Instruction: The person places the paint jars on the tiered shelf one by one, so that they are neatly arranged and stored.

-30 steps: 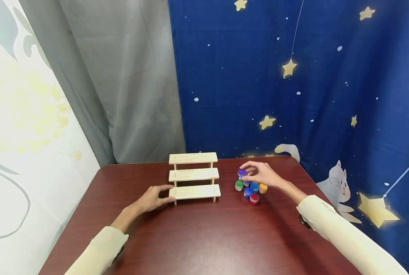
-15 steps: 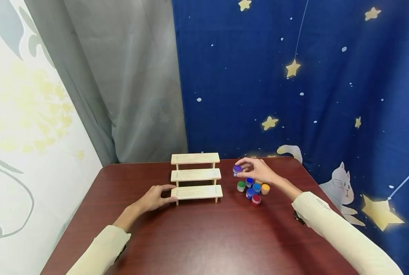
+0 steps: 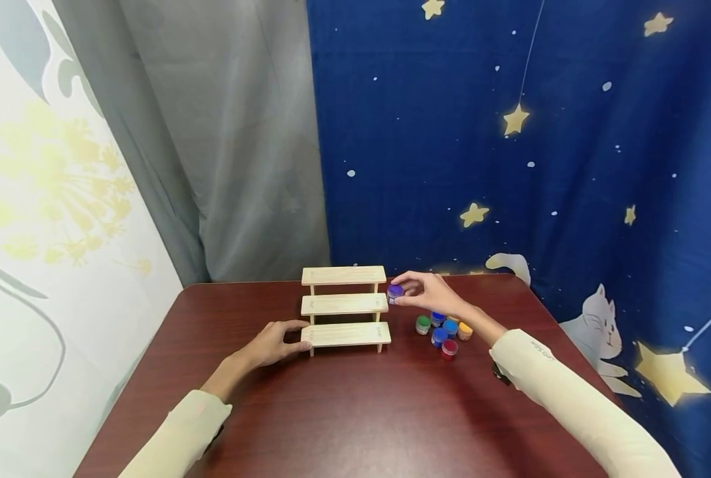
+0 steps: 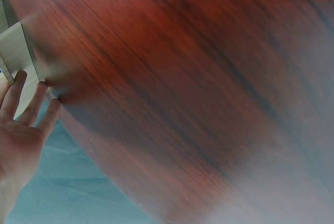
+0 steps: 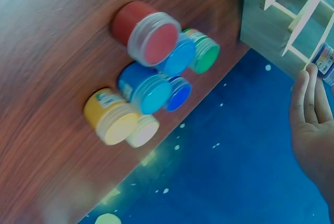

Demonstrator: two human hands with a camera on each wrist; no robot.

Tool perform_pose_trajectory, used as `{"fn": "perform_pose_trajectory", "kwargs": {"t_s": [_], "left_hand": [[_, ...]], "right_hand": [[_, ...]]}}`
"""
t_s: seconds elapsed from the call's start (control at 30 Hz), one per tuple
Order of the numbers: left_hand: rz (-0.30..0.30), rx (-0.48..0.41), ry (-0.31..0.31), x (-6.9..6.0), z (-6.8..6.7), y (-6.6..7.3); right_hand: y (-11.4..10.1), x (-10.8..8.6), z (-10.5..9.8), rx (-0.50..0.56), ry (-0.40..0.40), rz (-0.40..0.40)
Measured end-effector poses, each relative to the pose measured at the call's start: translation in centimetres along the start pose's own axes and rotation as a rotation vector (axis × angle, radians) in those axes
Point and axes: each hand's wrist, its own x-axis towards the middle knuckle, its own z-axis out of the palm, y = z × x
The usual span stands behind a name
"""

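A three-step wooden rack point(image 3: 344, 304) stands on the dark red table. At the left end of its lowest step, my left hand point(image 3: 271, 345) grips the edge between thumb and fingers; the left wrist view shows that hand point(image 4: 23, 135) at the pale wood point(image 4: 18, 51). My right hand point(image 3: 431, 294) pinches a purple-lidded jar point(image 3: 395, 294) just right of the middle and top steps. In the right wrist view the held jar point(image 5: 325, 62) is partly cut off beside the hand point(image 5: 315, 125).
Several paint jars cluster right of the rack: green point(image 3: 423, 324), red point(image 3: 449, 349), yellow point(image 3: 465, 331) and blues point(image 3: 439, 337). A grey curtain point(image 3: 259, 166) and a blue starry curtain point(image 3: 415, 166) hang behind the table point(image 3: 343, 418).
My right hand has lifted the purple-lidded jar from beside the cluster and carried it left to the rack. My left hand keeps its grip on the lowest step.
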Motion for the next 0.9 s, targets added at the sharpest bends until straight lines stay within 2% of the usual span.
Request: {"fn": "perform_pose_trajectory", "kwargs": {"t_s": [0.2, 0.57, 0.9], "left_hand": [[-0.026, -0.009, -0.011, 0.0, 0.0, 0.1], [-0.026, -0.01, -0.006, -0.1, 0.2, 0.1], [-0.028, -0.003, -0.008, 0.0, 0.2, 0.2]], "right_hand": [[-0.7, 1.5, 1.0, 0.007, 0.012, -0.041], [-2.5, 3.7, 3.2, -0.01, 0.077, -0.1], [-2.8, 5.9, 4.6, -0.015, 0.117, -0.082]]}}
